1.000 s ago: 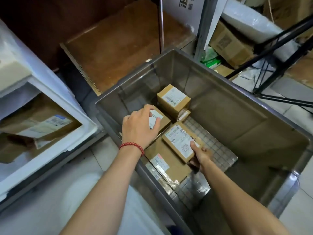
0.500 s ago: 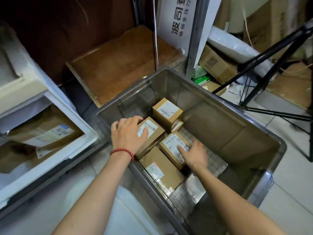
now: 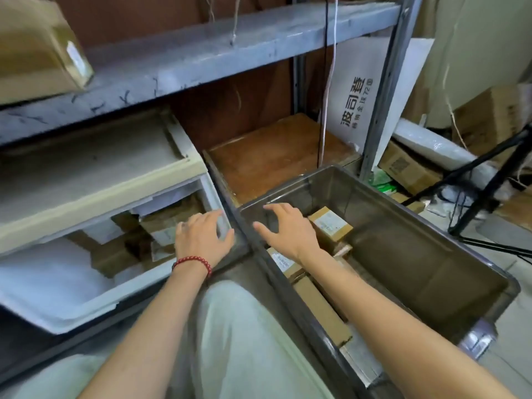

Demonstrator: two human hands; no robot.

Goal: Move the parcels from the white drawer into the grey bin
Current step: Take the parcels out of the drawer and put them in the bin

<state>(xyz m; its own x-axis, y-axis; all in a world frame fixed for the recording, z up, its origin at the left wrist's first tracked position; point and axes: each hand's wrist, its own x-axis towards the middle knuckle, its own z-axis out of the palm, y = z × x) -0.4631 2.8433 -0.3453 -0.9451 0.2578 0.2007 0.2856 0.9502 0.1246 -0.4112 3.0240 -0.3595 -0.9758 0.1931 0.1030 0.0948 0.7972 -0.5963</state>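
Note:
The white drawer [image 3: 72, 309] stands pulled out at the left, with several brown cardboard parcels [image 3: 161, 231] inside. The grey bin [image 3: 431, 240] sits at the right and holds several small labelled parcels [image 3: 331, 226] along its near-left side. My left hand [image 3: 201, 237], with a red bead bracelet, hovers over the drawer's right corner, fingers relaxed and holding nothing. My right hand [image 3: 285, 228] is above the bin's left corner with fingers spread, empty. My right forearm hides part of the parcels in the bin.
A grey metal shelf [image 3: 201, 61] runs overhead, with a cardboard box [image 3: 40, 50] on it at the left. A brown board [image 3: 276, 151] lies behind the bin. Cartons [image 3: 408, 168], a white roll and black tripod legs [image 3: 489, 180] crowd the right. My light trousers fill the foreground.
Both hands have let go of the parcels in the bin and moved up and left. My left hand now hovers over the drawer. The view has tilted up, showing the shelf.

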